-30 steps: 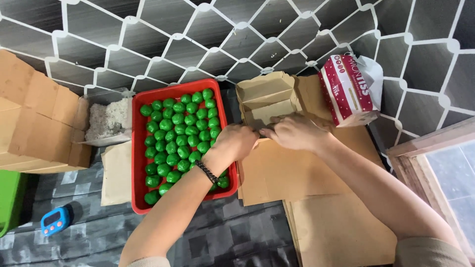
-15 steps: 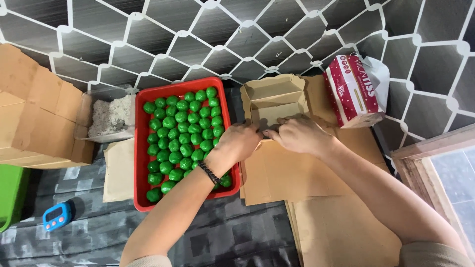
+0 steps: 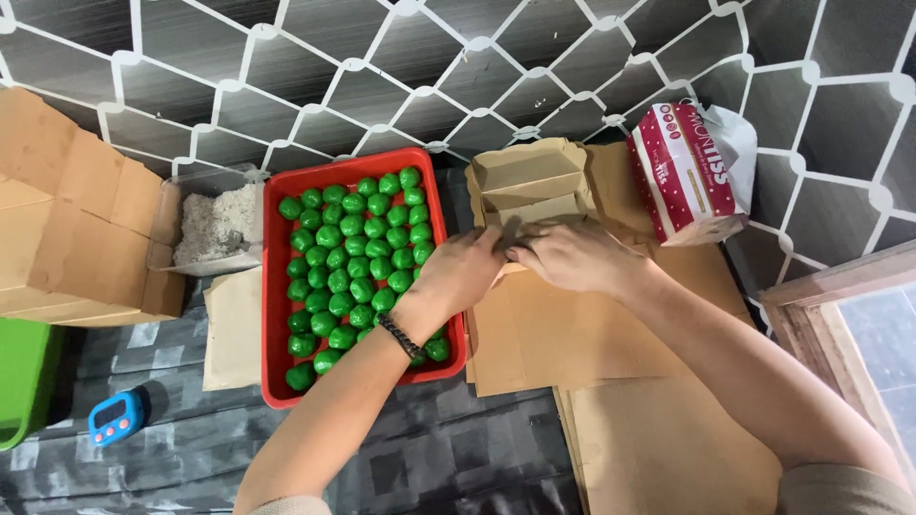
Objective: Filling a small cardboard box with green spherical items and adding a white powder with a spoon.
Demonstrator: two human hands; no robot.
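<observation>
- The left hand (image 3: 465,270) and the right hand (image 3: 570,255) meet at the near edge of a half-formed brown cardboard box (image 3: 528,188), fingers curled down and pinching a flap between them; the fingertips are partly hidden, so how firm the hold is cannot be told.
- The cardboard box lies on a stack of flat brown cardboard sheets (image 3: 582,334), just to the right of the red tray (image 3: 274,286) and to the left of a red-and-white tissue pack (image 3: 682,172).
- It looks plain, matte and tan, with pre-creased panels: two flaps stand folded up at the far end, and the near part is still flat under the hands.
- By the look of it the board is thin and light, stiff across a panel but ready to bend along its scored lines; it would likely crease or tear if pulled against the grain, so the flap edges near a fold seem the soundest place to take hold.
- The red tray holds many small round green balls (image 3: 355,250), packed close together; the left forearm, with a dark bracelet (image 3: 401,336) at the wrist, crosses over its near right corner.
- Elsewhere on the dark patterned tabletop (image 3: 448,453): a clear tub of white flakes (image 3: 212,224), stacked closed cardboard boxes (image 3: 72,219) at the left, and a small blue timer (image 3: 115,417).
</observation>
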